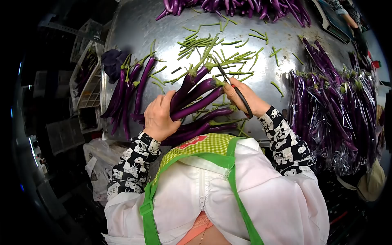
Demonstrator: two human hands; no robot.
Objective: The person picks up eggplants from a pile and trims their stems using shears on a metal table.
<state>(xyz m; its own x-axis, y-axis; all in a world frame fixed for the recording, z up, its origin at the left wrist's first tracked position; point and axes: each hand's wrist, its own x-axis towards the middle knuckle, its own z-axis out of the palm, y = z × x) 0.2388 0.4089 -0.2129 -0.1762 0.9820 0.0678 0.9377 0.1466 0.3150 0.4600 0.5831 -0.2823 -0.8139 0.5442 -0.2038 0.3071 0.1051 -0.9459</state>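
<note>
Several long purple eggplants (pixel 199 90) are bunched in my left hand (pixel 160 116), whose fingers wrap round their lower parts. Their green stem ends point up and to the right. My right hand (pixel 243 97) holds black-handled scissors (pixel 241 97), with the blades reaching up and left beside the stems. The thumb of this hand is close to one eggplant's green cap; whether it touches is unclear. More eggplants (pixel 204 130) lie on the metal table (pixel 139 25) near the apron, below the held bunch. Cut green stem pieces (pixel 196 43) are scattered beyond the hands.
Loose eggplants (pixel 121 98) and a dark cloth (pixel 114 64) lie at left. Plastic-wrapped eggplants (pixel 326 106) fill the right side. An eggplant pile (pixel 245 6) is at the far edge. Another person's arm (pixel 349 19) shows beside a flat device (pixel 332 22). White crates (pixel 89 77) stand left.
</note>
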